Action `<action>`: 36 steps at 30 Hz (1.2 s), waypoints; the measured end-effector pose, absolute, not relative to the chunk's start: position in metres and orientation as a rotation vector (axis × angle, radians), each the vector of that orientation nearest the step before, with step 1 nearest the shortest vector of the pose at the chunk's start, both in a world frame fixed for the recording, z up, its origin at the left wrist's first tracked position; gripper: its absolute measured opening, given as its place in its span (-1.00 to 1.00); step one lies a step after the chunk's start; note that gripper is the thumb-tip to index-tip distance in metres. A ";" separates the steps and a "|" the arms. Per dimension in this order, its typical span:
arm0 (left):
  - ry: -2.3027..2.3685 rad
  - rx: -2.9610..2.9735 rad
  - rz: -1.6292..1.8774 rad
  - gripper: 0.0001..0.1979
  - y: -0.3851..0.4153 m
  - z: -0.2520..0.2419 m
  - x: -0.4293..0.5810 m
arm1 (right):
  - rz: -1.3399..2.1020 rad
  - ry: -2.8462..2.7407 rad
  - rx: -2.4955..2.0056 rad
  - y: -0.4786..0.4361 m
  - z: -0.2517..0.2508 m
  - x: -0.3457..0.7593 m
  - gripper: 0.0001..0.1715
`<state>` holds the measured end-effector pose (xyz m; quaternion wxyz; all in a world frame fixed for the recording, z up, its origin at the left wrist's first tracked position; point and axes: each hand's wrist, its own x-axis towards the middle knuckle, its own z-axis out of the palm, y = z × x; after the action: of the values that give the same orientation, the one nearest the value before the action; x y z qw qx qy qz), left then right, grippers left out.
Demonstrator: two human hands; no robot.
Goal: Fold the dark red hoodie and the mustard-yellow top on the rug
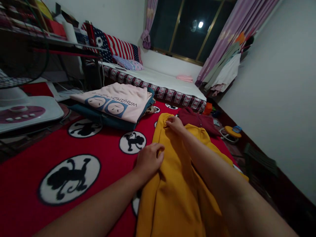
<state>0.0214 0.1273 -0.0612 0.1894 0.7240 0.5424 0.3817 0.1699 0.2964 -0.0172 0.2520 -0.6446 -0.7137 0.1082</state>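
Red blanket (111, 164) w/ white ovals (90, 191), each w/ a black monkey fig., is the surface in front. Rm has white walls (278, 98); dark window (166, 23) at back w/ gold-ish frame, purple curtains (222, 42) at both sides. Bed (163, 75) below it: white top, patterned side, flag-print cushion (120, 47) & pale pillow (129, 63) at L end, pink cloth (184, 78) toward R end. Clothes (227, 72) hang by R curtain. On L: cluttered counter (54, 40) w/ red thermos (91, 34), fan (27, 113) nearer. On R: yellow stool (232, 132) on floor near wall.

Yellow garment (177, 184): plain mustard cloth, soft creases, long folds, gathered at far end; another part bulges out past R forearm. Near end runs off bottom of view. It lies on blanket, R of ctr.; maroon top (197, 120) just beyond; pink tee (116, 95) w/ lettering & blue-square print, folded on teal cloth (108, 120), to its L, apart.

R hand (174, 123) is at garment's far gathered end, thumb & fingers pinching cloth there; R forearm crosses above garment. L hand (149, 159) is nearer, at garment's L edge, fingers loosely curled, thumb side on the cloth; can't tell if it grips any.
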 end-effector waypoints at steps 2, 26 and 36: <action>1.577 2.050 1.040 -0.82 0.131 -0.063 0.017 | 0.338 -1.940 -1.711 0.280 -0.023 0.171 -0.67; 0.945 2.551 0.895 -0.50 0.103 -0.056 -0.003 | 0.665 -2.542 -0.831 -0.047 -0.007 0.197 -0.84; 0.467 2.635 0.446 -0.30 0.000 -0.020 -0.035 | 0.590 -2.255 -0.849 -0.074 -0.011 0.215 -0.62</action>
<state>-0.0350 -0.0002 -0.0197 0.2124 0.9491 0.1683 0.1607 0.2152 -0.0739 -0.0110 0.3246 -0.3239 -0.8597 0.2250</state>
